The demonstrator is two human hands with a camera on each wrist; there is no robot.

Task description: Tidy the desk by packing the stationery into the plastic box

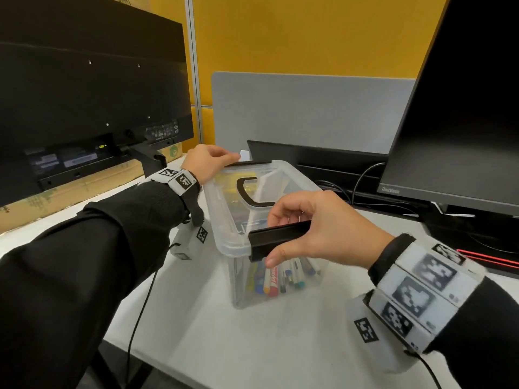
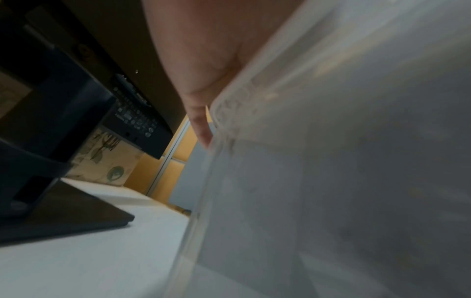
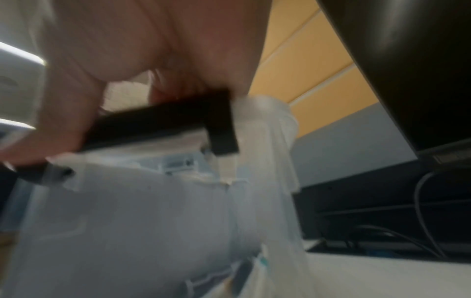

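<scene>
Pinching the near black latch (image 1: 279,237) of the lidded clear plastic box (image 1: 252,214) on the white table (image 1: 252,346), the right hand (image 1: 323,234) sits at five o'clock; the left hand (image 1: 207,161), apparently curled on the far latch (image 1: 247,163), at eleven; markers (image 1: 278,276) inside.

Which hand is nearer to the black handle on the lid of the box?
Right. The right hand grips the near latch and its fingers reach just beside the handle. The left hand rests on the far edge of the lid, further off.

clear plastic box (image 1: 276,287) on desk, lid on, markers (image 1: 276,277) inside
</scene>
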